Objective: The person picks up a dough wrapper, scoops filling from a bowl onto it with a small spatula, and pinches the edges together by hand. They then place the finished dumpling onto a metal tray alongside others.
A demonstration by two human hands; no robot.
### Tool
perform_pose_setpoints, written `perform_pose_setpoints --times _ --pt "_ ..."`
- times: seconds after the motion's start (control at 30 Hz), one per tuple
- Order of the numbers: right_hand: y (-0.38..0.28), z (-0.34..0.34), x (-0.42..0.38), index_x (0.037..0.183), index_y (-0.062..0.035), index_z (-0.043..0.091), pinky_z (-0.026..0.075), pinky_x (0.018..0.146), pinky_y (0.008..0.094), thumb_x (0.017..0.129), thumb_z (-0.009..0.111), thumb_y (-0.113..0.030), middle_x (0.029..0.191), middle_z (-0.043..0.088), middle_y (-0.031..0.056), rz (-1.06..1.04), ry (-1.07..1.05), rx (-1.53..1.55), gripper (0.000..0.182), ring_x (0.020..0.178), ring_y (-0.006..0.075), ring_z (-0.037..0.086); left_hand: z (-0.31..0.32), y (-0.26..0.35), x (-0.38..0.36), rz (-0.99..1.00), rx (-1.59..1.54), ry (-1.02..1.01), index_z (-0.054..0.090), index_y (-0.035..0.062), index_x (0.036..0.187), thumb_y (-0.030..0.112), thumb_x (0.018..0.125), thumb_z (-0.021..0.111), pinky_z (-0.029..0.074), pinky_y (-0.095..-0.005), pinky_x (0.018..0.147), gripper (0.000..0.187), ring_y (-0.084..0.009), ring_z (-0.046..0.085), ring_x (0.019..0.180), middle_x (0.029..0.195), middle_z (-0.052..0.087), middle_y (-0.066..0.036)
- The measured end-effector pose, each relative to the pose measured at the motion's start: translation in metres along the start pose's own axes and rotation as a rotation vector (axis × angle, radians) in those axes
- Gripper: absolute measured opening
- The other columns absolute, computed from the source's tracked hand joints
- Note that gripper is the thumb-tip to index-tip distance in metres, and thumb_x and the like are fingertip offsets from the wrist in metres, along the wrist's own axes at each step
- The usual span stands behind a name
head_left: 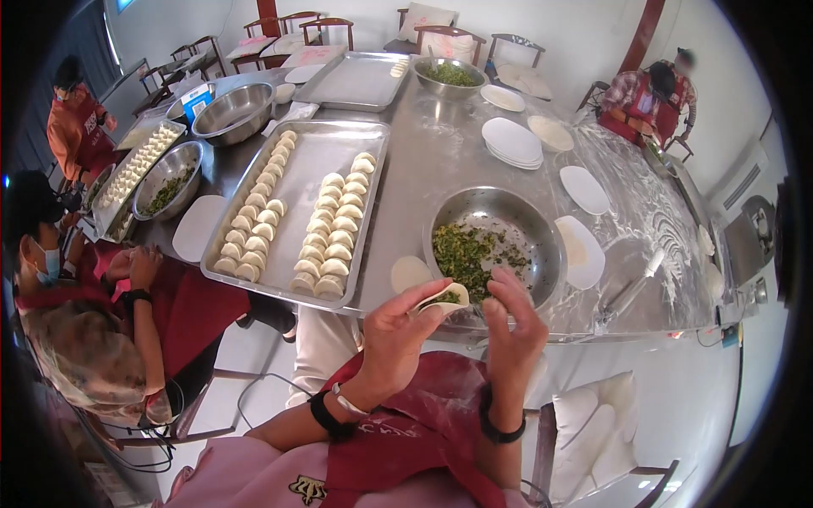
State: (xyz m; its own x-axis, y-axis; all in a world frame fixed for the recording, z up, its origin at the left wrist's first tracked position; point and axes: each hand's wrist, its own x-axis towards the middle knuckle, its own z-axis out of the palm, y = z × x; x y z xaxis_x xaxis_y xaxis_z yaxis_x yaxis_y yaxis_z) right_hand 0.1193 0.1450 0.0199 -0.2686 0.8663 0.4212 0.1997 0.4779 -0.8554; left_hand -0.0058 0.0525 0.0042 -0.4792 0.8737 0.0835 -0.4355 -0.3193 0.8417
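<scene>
Right now, a wrapper (461,294) sits cupped above the near rim of the steel bowl (542,237), greens showing inside its curved edge. Left hand (398,320) has it, thumb and fingers closed lightly round one side; right hand (515,317) is just beside, fingers loosely bent, half open, nothing visible in it. Looks like filling is in and sealing hasn't been done yet, so the next move calls for both hands on the rim, pinching evenly, greens kept off the edge. Left of the bowl, a metal tray (309,161) carries rows of folded dumplings (339,237).
</scene>
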Motion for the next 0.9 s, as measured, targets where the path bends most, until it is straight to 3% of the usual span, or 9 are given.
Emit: perform_pose_setpoints --times 0.2,0.3,0.5,0.7,0.9 --pt "-0.006 0.027 -0.029 0.113 0.0048 0.069 0.043 0.107 0.0376 0.081 0.075 -0.001 0.126 0.065 0.02 0.176 0.007 0.355 0.033 0.125 0.0272 0.058 -0.001 -0.004 -0.001 -0.01 -0.064 -0.008 0.051 -0.0089 0.134 0.003 0.097 0.058 0.051 -0.0365 0.102 0.039 -0.0237 0.062 0.116 0.128 0.061 -0.018" --pt "-0.011 0.032 -0.032 0.11 0.0056 0.069 0.043 0.107 0.0382 0.082 0.074 0.0 0.125 0.065 0.0198 0.2 0.033 0.364 0.029 0.123 0.0285 0.059 0.001 -0.005 -0.003 0.0 -0.135 0.011 0.058 -0.0073 0.129 -0.001 0.095 0.06 0.05 -0.0273 0.097 0.035 -0.0149 0.061 0.111 0.123 0.064 -0.012" --pt "-0.012 0.04 -0.035 0.101 0.0036 0.072 0.046 0.103 0.0398 0.083 0.072 0.002 0.119 0.069 0.018 0.121 0.122 0.377 0.018 0.121 0.0307 0.061 0.0 -0.007 -0.006 -0.014 -0.098 0.039 0.06 -0.0054 0.127 0.0 0.094 0.062 0.051 -0.0271 0.096 0.033 -0.0142 0.061 0.11 0.122 0.065 -0.011" --pt "-0.004 0.034 -0.03 0.095 -0.0001 0.073 0.048 0.1 0.0406 0.081 0.073 0.002 0.111 0.072 0.0159 -0.11 0.072 0.226 0.014 0.118 0.0333 0.063 0.0 -0.007 -0.01 -0.02 0.02 0.035 0.06 -0.0052 0.127 0.0 0.095 0.061 0.051 -0.0256 0.094 0.032 -0.0128 0.061 0.11 0.121 0.065 -0.01" --pt "-0.01 0.026 -0.027 0.101 0.0018 0.072 0.045 0.104 0.0404 0.08 0.077 -0.004 0.119 0.069 0.0166 -0.019 0.005 0.225 0.023 0.124 0.0333 0.059 -0.004 -0.003 -0.01 -0.026 -0.083 -0.028 0.058 -0.006 0.129 0.0 0.096 0.059 0.05 -0.0272 0.096 0.033 -0.015 0.06 0.112 0.126 0.062 -0.012"
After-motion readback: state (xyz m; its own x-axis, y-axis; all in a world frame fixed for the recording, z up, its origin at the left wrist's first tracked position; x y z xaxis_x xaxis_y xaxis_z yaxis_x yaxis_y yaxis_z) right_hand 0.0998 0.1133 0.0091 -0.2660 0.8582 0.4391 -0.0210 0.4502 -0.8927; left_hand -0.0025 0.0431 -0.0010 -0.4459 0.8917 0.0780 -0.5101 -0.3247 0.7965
